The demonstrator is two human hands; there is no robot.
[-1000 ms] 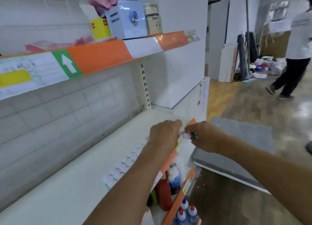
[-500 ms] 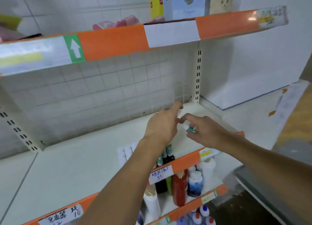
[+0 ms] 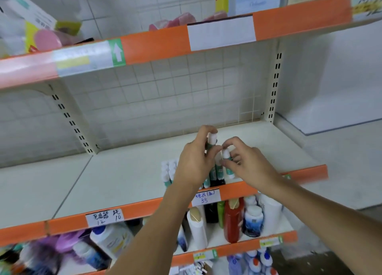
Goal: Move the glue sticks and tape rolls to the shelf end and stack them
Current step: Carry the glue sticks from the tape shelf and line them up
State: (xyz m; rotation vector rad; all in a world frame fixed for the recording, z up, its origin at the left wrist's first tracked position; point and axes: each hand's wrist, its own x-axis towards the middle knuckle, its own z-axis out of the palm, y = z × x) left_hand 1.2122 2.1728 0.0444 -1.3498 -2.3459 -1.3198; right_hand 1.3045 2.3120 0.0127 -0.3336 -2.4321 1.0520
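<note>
A cluster of white-capped, green-bodied glue sticks (image 3: 168,172) stands near the front edge of the white middle shelf (image 3: 124,175). My left hand (image 3: 197,161) grips one glue stick (image 3: 212,139) upright above the cluster. My right hand (image 3: 246,163) pinches another glue stick (image 3: 226,161) by its white cap, just right of the left hand. More sticks (image 3: 217,172) stand between and below the hands, partly hidden. No tape rolls are visible.
An upper orange-edged shelf (image 3: 155,45) carries boxes and pink items overhead. The lower shelf holds bottles, including a red one (image 3: 232,221) and a white one (image 3: 197,225). A slotted upright (image 3: 275,86) and white side panel (image 3: 330,78) bound the shelf's right end.
The view has swung left from the aisle to face the shelf. Both hands moved from the shelf's right end to the glue stick cluster, each now holding a stick.
</note>
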